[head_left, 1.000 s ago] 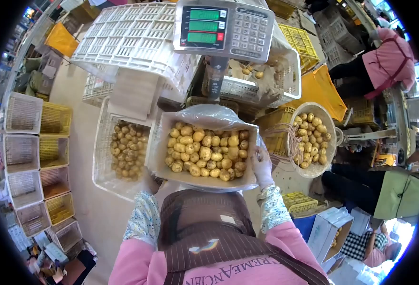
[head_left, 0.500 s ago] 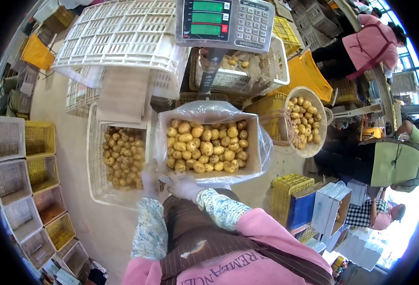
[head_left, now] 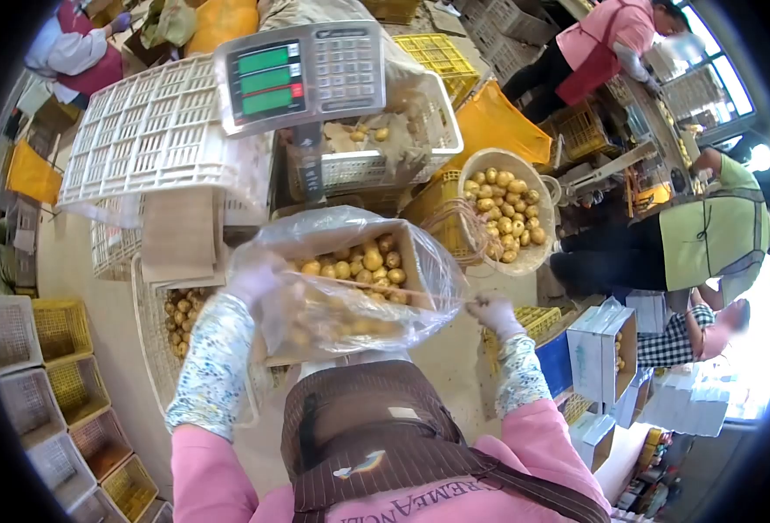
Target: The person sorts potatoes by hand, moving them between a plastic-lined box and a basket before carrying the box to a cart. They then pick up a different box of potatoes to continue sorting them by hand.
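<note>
A cardboard box [head_left: 418, 261] of potatoes [head_left: 372, 257] stands in front of me, lined with a clear plastic bag [head_left: 350, 327]. The plastic is drawn over the near part of the potatoes, with the far ones still bare. My left hand [head_left: 252, 277], gloved and slightly blurred, is closed on the bag at the box's left side. Off the right side, my gloved right hand [head_left: 496, 314] pinches the bag's edge, which stretches out towards it. Behind the box rises a digital weighing scale [head_left: 267, 78] with green displays.
A white crate [head_left: 151, 322] with potatoes is at left, cardboard sheets [head_left: 178, 235] above it. A round basket [head_left: 533, 253] of potatoes stands to the right. Stacked crates [head_left: 32, 392] line the far left. People, one in a green apron [head_left: 712, 235], are on the right.
Both hands have left the box's near-left edge: the left went up to the left side, the right across to the right. The plastic now covers the near potatoes. My view has shifted.
</note>
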`<state>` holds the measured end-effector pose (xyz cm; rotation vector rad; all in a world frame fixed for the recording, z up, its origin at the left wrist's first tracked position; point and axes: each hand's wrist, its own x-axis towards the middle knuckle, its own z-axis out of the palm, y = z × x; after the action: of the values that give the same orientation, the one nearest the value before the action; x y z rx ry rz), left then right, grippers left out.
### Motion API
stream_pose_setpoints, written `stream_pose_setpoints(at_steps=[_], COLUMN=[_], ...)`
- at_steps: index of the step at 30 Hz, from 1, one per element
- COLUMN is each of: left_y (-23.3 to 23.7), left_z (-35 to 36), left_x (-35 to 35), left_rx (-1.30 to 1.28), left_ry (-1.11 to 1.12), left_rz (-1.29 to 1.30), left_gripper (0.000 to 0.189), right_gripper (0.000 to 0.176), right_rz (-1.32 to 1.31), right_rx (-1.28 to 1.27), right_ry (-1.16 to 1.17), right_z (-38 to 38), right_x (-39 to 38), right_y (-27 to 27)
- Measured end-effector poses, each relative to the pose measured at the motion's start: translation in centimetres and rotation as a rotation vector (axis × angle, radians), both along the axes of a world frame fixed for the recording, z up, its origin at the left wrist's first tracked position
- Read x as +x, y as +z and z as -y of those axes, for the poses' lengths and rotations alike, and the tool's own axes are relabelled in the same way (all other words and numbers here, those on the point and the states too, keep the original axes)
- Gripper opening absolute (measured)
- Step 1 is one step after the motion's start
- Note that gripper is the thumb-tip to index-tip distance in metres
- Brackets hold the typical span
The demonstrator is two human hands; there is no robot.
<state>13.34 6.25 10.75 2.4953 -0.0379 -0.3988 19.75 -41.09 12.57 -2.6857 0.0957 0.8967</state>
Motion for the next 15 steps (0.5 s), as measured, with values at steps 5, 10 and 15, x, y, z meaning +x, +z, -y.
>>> stream_pose_setpoints(at_steps=[5, 10, 15], left_y=[5.8, 10.0, 7.6], left_z=[4.2, 14.4, 23.3], left_x=[7.3, 13.0, 20.4], left_rx=[-0.198, -0.258, -0.48], left_ry=[-0.04, -0.301, -0.022], left_rz=[-0.109, -0.393, -0.31], left_gripper=[0.03, 0.022, 0.026], right_gripper=[0.018, 0.01, 0.01], right_rz=[0.201, 0.225, 0.088], right_rx=[0.619, 1.212, 1.353], right_ry=[-0.52, -0.77, -0.898], right_z=[10.5, 17.3, 23.6], right_x=[2.4, -0.7, -4.6], right_y=[-0.1, 3.4, -1.6])
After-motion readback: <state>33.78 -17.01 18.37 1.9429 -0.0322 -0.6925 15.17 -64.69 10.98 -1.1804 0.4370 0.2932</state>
